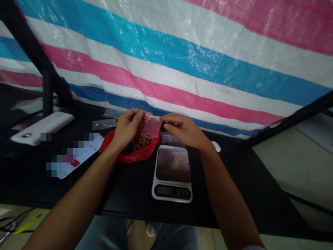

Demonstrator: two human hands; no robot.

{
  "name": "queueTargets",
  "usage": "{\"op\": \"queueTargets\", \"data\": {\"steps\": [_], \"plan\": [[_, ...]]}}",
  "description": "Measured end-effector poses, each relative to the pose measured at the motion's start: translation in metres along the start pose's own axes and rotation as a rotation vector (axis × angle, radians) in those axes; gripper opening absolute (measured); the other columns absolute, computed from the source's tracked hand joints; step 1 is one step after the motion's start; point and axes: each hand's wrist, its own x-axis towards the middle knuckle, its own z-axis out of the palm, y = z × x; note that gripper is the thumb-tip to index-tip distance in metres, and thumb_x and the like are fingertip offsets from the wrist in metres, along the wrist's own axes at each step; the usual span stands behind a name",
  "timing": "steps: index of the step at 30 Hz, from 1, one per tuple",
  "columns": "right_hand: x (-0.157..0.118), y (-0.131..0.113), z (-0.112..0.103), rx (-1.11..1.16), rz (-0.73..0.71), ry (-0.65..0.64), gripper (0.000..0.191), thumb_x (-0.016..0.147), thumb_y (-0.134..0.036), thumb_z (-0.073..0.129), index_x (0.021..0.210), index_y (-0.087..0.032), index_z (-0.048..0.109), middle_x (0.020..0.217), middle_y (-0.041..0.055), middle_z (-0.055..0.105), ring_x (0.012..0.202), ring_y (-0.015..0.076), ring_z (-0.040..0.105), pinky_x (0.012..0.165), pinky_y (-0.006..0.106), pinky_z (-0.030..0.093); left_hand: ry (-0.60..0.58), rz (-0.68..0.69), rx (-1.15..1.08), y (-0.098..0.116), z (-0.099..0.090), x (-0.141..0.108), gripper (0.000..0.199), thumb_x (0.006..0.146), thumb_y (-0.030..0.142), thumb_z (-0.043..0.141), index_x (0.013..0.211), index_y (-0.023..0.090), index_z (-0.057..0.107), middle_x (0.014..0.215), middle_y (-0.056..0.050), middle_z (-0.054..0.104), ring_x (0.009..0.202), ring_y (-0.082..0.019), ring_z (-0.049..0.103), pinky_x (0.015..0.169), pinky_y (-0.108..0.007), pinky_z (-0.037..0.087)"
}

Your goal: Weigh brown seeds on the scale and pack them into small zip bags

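Observation:
A small clear plastic bag (151, 127) hangs above the back right part of a red bag (135, 158), which lies open with small brown pieces (140, 143) inside. My left hand (129, 126) pinches the clear bag's upper left corner. Thumb and forefinger of my right hand (183, 129) are apart, with the forefinger's tip at the bag's upper right edge; whether it grips the bag is unclear. In front of my right hand is a white digital scale (172, 173) with a bare, shiny plate.
More clear bags (104, 124) lie behind the red bag, and another (171, 138) behind the scale. A phone (80, 156) and a white device (44, 128) are at left. A white oval object (216, 146) sits right. A striped sheet (182, 76) rises behind the black table (125, 194).

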Motion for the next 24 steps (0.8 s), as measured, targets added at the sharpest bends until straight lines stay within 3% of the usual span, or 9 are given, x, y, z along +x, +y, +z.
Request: {"op": "queueTargets", "data": {"steps": [6,9,13,16,20,24], "plan": [[-0.005,0.025,-0.024,-0.012,0.145,0.166,0.037,0.092,-0.033,0.068,0.125,-0.018,0.076,0.122,0.0109,0.077,0.106,0.0231,0.072,0.095,0.041,0.058,0.034,-0.010,-0.044,0.000,-0.003,0.000,0.024,0.089,0.043,0.067,0.092,0.019,0.069,0.084,-0.003,0.071,0.079,-0.017,0.066,0.076,-0.028,0.053],[-0.007,0.046,-0.028,-0.033,0.271,0.184,0.039,0.094,-0.034,0.066,0.126,-0.015,0.075,0.118,0.0127,0.079,0.101,0.0239,0.073,0.094,0.043,0.058,0.006,-0.003,-0.032,-0.001,-0.002,0.000,0.021,0.088,0.039,0.066,0.092,0.019,0.070,0.084,-0.002,0.071,0.075,-0.016,0.065,0.075,-0.028,0.053],[-0.010,0.061,-0.026,-0.095,0.383,0.029,0.038,0.095,-0.025,0.063,0.129,-0.014,0.074,0.115,0.0126,0.080,0.096,0.0230,0.075,0.091,0.042,0.059,-0.045,-0.005,-0.009,-0.004,0.001,0.000,0.026,0.086,0.043,0.068,0.094,0.018,0.069,0.085,-0.003,0.071,0.073,-0.016,0.065,0.076,-0.030,0.053],[-0.012,0.068,-0.026,-0.296,0.397,0.009,0.036,0.095,-0.016,0.058,0.127,-0.013,0.075,0.112,0.0134,0.080,0.097,0.0240,0.076,0.096,0.043,0.057,-0.091,-0.002,0.011,-0.004,0.003,-0.001,0.033,0.084,0.050,0.073,0.093,0.018,0.069,0.082,-0.003,0.071,0.074,-0.017,0.065,0.077,-0.031,0.053],[-0.014,0.083,-0.026,-0.553,0.350,0.009,0.038,0.093,-0.009,0.058,0.127,-0.011,0.075,0.130,0.0173,0.075,0.122,0.0281,0.069,0.110,0.042,0.049,-0.267,-0.005,0.027,-0.001,0.005,-0.007,0.041,0.082,0.056,0.078,0.089,0.016,0.073,0.079,-0.003,0.072,0.073,-0.017,0.064,0.076,-0.030,0.052],[-0.017,0.098,-0.022,-0.708,0.408,-0.144,0.038,0.090,-0.009,0.061,0.125,-0.012,0.075,0.128,0.0177,0.075,0.119,0.0291,0.070,0.105,0.036,0.050,-0.392,-0.051,0.018,0.002,0.006,-0.011,0.043,0.078,0.056,0.082,0.089,0.015,0.077,0.085,-0.005,0.075,0.076,-0.017,0.065,0.074,-0.028,0.052]]}}
